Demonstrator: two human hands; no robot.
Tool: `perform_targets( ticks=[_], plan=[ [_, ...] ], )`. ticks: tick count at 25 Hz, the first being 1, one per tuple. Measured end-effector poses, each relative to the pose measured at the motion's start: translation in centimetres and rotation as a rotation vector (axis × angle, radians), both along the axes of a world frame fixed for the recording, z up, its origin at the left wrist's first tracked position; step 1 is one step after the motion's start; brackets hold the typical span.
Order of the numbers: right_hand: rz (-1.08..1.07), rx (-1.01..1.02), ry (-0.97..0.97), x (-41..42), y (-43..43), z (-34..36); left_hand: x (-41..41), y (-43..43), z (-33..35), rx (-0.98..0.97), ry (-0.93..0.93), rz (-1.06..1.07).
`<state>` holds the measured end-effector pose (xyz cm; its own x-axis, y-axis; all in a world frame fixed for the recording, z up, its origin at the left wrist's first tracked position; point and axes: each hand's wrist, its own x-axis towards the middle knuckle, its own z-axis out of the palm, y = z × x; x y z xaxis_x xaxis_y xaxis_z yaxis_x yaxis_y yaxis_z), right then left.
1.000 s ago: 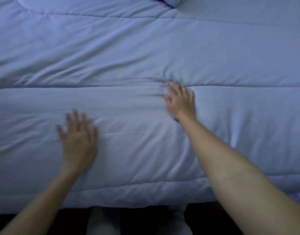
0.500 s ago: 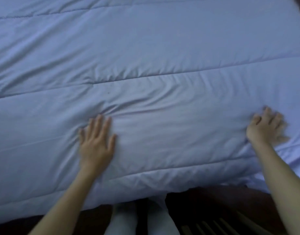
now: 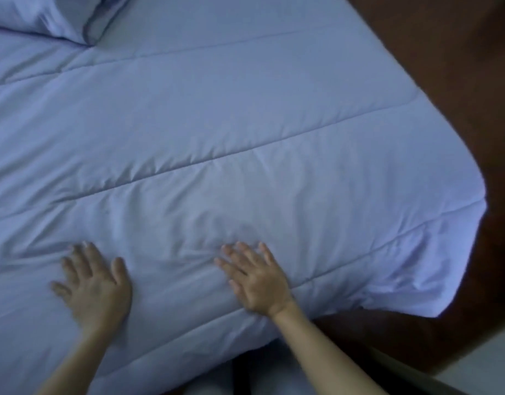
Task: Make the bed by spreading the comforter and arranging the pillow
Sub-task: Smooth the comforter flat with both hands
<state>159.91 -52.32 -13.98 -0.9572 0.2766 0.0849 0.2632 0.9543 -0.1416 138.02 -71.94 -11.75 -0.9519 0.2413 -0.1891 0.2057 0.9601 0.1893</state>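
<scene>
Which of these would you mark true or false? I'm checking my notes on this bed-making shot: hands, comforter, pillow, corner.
1. Both hands lie flat and open on the comforter. True: left hand, right hand.
2. The right hand grips the comforter's corner. False: it rests palm down, apart from the corner.
3. The pillow sits at the top left. True.
4. The comforter is bunched in a heap. False: it is spread out, with only small creases near the hands.
5. The left hand holds the pillow. False: the pillow lies far from it.
</scene>
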Motion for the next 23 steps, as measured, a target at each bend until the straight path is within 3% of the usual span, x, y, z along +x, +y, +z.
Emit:
perform_targets(
  ticks=[7, 14, 15, 18, 19, 20, 23],
  plan=[
    [-0.409, 0.095, -0.033, 16.2, 23.5, -0.8, 12.3, 18.0, -0.5, 0.014, 0.042, -0.353],
    [-0.646, -0.002, -0.033, 26.7, 43.1, -0.4, 19.3, 35.6, -0.9, 0.039, 0.078, -0.268],
    [-0.762, -0.067, -0.020, 27.6, 45.7, 0.0, 19.5, 37.0, -0.9, 0.045, 0.077, -0.237],
    [-1.389, -0.426, 0.052, 24.3, 52.1, 2.4, 19.6, 37.6, -1.2, 0.033, 0.115, -0.184],
    [-1.402, -0.461, 0.045, 21.0, 52.8, 3.2, 19.6, 37.5, -1.3, 0.025, 0.125, -0.182],
    [-1.236, -0.399, 0.046, 16.9, 52.5, 3.5, 19.7, 37.5, -1.4, 0.018, 0.135, -0.184],
    [-0.299, -0.248, -0.088, 3.5, 45.0, 3.4, 19.7, 37.6, -1.8, 0.013, 0.156, -0.168]
  ],
)
